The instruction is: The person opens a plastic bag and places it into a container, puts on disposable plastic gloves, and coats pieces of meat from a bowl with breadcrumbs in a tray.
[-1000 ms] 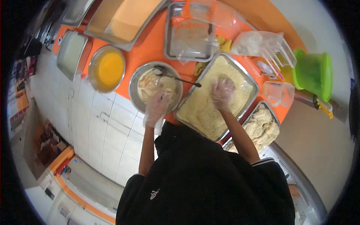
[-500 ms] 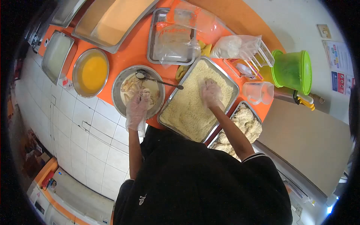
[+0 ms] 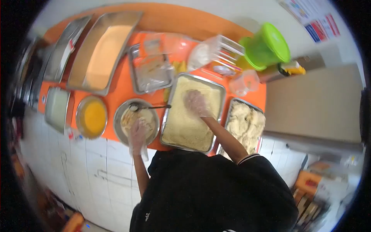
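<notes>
My left hand (image 3: 137, 134), in a clear plastic glove, reaches into a round metal bowl (image 3: 117, 129) of pale batter with whitish pieces (image 3: 127, 120) in it. Its fingertips are blurred among the pieces, so I cannot tell what they hold. A dark-handled spoon (image 3: 154, 107) lies across the bowl's rim, its handle end touching the neighbouring tray. My right hand (image 3: 197, 103), gloved too, rests palm down with fingers spread on pale crumbs (image 3: 179, 129) in a large metal tray (image 3: 219, 116). Anything beneath that palm is hidden.
Crumb-coated pieces (image 3: 245, 123) fill a tray at the right. Left of the batter stands a bowl of yellow liquid (image 3: 94, 118). Behind are a deep metal pan (image 3: 78, 75), a tray with plastic bags (image 3: 154, 73), a clear jug (image 3: 244, 83) and a green-lidded bucket (image 3: 266, 46).
The camera view has turned and shifted, so the table appears more level. My left hand stays in the batter bowl, and my right hand stays on the crumbs.
</notes>
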Available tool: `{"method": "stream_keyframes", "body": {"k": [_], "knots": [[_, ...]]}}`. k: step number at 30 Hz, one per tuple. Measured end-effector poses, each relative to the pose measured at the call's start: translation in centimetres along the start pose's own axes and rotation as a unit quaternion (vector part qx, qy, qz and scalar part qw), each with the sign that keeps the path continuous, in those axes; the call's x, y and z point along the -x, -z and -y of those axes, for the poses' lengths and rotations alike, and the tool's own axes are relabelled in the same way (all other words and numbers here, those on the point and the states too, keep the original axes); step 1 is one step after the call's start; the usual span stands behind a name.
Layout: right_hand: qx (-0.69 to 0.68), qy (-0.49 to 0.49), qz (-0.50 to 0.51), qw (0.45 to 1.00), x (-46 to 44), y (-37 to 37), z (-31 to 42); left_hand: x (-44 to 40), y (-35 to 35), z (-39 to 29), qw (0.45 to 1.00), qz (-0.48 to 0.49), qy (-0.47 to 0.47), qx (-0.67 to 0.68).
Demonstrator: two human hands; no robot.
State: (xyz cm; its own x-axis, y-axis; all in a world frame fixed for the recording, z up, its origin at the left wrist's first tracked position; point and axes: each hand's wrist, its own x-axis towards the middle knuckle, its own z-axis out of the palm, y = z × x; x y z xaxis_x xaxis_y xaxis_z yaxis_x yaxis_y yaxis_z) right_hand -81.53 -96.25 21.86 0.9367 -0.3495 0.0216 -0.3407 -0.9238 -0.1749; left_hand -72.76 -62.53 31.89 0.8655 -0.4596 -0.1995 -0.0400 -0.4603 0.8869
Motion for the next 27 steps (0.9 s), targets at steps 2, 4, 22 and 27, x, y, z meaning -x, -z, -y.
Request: {"method": "stream_keyframes", "body": {"k": [2,4,22,27], "knots": [[-0.047,-0.045,0.077,0.995,2.1,6.5,0.9,0.4,-0.1,3.4,0.999,-0.011,-0.014,0.036],[-0.110,-0.083,0.145,0.980,3.7,9.2,0.7,0.5,0.1,4.2,0.995,0.015,0.042,0.091],[-0.092,-0.051,0.279,0.954,-0.8,-6.3,-2.4,-0.1,2.0,4.3,0.984,0.128,-0.089,-0.081],[-0.088,-0.018,0.179,0.980,-0.7,-6.4,-1.9,1.7,1.0,3.1,0.995,0.081,-0.047,-0.014]]}}
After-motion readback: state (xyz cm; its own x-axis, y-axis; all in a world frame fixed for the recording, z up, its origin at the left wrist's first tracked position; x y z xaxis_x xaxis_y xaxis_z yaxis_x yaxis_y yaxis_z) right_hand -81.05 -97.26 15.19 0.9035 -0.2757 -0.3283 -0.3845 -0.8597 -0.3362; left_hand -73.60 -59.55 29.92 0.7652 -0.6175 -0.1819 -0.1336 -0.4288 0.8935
